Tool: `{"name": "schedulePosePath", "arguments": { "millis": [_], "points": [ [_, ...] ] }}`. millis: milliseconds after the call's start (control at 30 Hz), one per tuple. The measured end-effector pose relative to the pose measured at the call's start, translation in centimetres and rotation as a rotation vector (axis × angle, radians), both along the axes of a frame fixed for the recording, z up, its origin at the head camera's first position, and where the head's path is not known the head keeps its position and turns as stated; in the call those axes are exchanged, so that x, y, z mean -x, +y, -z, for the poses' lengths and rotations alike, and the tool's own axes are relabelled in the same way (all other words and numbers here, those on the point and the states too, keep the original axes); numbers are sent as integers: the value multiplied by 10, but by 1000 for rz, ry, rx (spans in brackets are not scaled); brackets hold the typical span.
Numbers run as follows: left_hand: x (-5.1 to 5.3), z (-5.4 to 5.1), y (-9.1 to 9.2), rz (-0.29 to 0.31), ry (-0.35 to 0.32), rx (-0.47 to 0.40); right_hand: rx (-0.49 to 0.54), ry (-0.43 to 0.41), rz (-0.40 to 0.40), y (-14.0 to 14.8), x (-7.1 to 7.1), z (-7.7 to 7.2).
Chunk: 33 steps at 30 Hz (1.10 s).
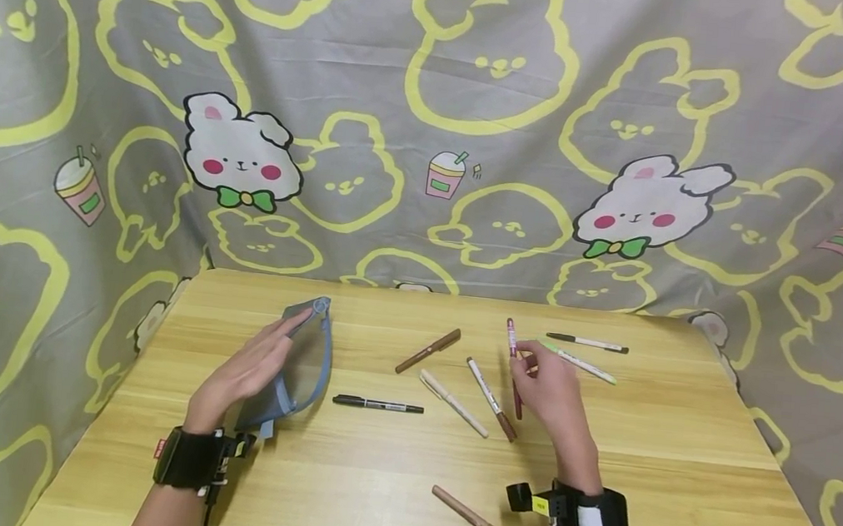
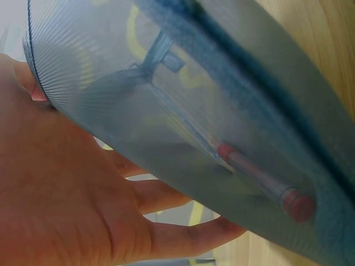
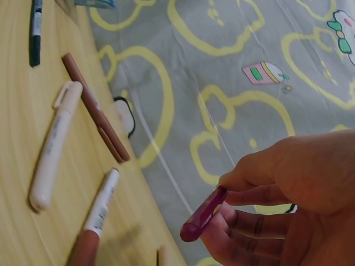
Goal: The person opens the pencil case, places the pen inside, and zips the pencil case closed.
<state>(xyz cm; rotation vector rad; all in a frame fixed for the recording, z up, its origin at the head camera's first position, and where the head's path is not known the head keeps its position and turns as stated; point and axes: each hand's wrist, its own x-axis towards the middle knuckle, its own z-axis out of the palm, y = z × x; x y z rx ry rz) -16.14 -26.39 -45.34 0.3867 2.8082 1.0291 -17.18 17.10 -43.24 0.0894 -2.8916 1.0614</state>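
A blue-grey mesh pouch (image 1: 307, 362) stands tilted on the left of the table. My left hand (image 1: 250, 369) lies along its left side with fingers extended, touching it. Through the mesh in the left wrist view, a clear pen with red ends (image 2: 260, 180) shows inside the pouch (image 2: 127, 116), the left hand (image 2: 72, 183) partly behind it. My right hand (image 1: 549, 391) pinches a purple-red pen (image 1: 512, 331) between thumb and fingers. In the right wrist view one end of that pen (image 3: 202, 216) points away from the right hand (image 3: 294, 199).
Left of the right hand lie a brown pen (image 1: 429, 351), a cream pen (image 1: 454, 404), a white-and-brown pen (image 1: 488, 394) and a black pen (image 1: 379, 405). Beyond it are a black-capped white pen (image 1: 588, 342) and a green-tipped one (image 1: 585, 366). A tan pen (image 1: 481, 525) lies nearer. Patterned cloth (image 1: 378, 67) hangs behind.
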Motion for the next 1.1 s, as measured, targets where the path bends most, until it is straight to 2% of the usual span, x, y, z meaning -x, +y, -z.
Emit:
{"name": "schedulePosePath", "arguments": {
  "millis": [167,367,667,867,1100],
  "points": [
    [0,0,0,5,7,9,17,4,-12,-16,0,3],
    [-1,0,0,-5,2,11,44,0,-64,-37,-1,8],
    [-1,2,0,-2,-8,-13,-11,-10,-101,-55,-6,14],
    [-1,3,1,-8,-33,-5,68,11,-126,-65,-9,12],
    [-1,0,1,10,-12,-7,95,10,-128,-71,-8,10]
  ]
}}
